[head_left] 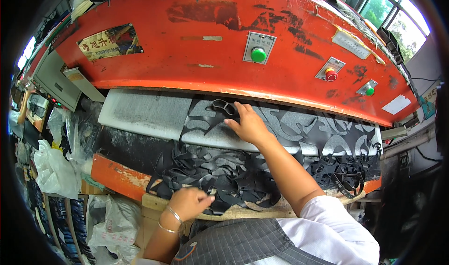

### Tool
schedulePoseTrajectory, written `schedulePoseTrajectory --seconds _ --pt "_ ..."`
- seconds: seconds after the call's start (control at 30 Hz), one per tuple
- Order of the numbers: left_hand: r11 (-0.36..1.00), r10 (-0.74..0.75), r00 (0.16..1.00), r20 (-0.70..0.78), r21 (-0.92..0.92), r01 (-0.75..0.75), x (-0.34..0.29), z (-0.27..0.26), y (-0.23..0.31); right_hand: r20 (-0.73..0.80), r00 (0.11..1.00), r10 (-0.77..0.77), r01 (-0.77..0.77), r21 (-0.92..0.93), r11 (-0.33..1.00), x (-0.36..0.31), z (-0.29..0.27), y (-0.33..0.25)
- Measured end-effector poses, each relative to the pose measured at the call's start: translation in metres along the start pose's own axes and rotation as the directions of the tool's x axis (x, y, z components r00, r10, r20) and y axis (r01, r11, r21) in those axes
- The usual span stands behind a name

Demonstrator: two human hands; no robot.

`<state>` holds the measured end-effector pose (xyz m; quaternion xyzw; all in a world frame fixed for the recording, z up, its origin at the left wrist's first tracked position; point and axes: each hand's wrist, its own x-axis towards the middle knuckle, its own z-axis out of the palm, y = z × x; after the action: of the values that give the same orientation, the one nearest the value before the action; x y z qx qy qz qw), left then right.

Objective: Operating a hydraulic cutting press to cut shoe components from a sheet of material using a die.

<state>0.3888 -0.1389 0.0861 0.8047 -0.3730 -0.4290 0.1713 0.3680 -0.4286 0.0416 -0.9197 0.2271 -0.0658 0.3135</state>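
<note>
My right hand reaches over the pale cutting board, its thumb and fingers apart. Its fingertips are at the right end of a cutting die, a thin metal-walled outline with a crossbar; whether they press on it is unclear. The die stands on a black sheet full of cut-out holes, through which the board shows. My left hand, with bracelets at the wrist, is low at the near edge, by a heap of black offcuts. Its fingers are curled, and anything inside them is hidden.
An orange press beam spans the far side, close above the board. It carries a green button, a red stop button and a smaller green one. Plastic bags hang at left; another die lies at the near right.
</note>
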Motion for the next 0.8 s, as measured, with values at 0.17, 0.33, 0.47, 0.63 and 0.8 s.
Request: schedulePoseTrajectory --seconds 0.17,0.33,0.47,0.63,0.8 --pt "0.883 0.470 0.722 -0.509 0.270 -0.384 0.097 -0.021 -0.012 0.012 0.997 0.074 -0.073 -0.077 0.994 0.023 0.041 -0.011" --pt "0.814 0.516 0.758 -0.400 0.504 -0.289 0.129 -0.007 -0.026 -0.356 0.925 0.134 -0.031 0.281 0.959 0.016 0.010 0.057" --pt "0.855 0.518 0.652 -0.553 0.346 -0.386 0.139 -0.019 -0.029 -0.322 0.947 0.008 0.049 0.170 0.984 0.010 0.002 0.050" --pt "0.841 0.539 0.602 -0.589 0.329 -0.431 0.183 -0.037 -0.019 -0.328 0.939 -0.100 0.087 -0.055 0.995 0.015 0.037 0.029" --pt "0.855 0.516 0.675 -0.527 0.364 -0.369 0.203 -0.036 -0.020 -0.432 0.878 -0.205 0.134 -0.190 0.973 0.005 0.049 0.040"
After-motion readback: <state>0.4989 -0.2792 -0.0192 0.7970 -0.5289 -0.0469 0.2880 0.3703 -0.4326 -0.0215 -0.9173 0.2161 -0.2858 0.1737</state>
